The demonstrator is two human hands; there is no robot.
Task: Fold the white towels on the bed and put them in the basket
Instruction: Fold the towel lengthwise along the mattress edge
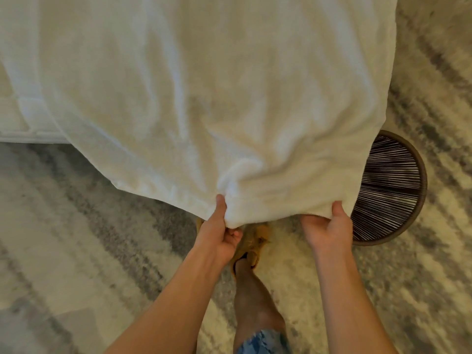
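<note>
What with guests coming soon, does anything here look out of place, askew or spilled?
Nothing stands out. The towel is only creased where the left hand and right hand pinch its edge; the basket stands upright, partly hidden by it.

Floor: rug (76, 238), cream with blurred grey streaks, fills the lower half and right edge of the frame. Bottom centre: my bare leg (255, 302), in shadow, foot planted on the rug. Foot wears a tan shoe (255, 241), toe pointing toward frame top. Hem of blue patterned shorts (260, 341) at the bottom edge.
</note>
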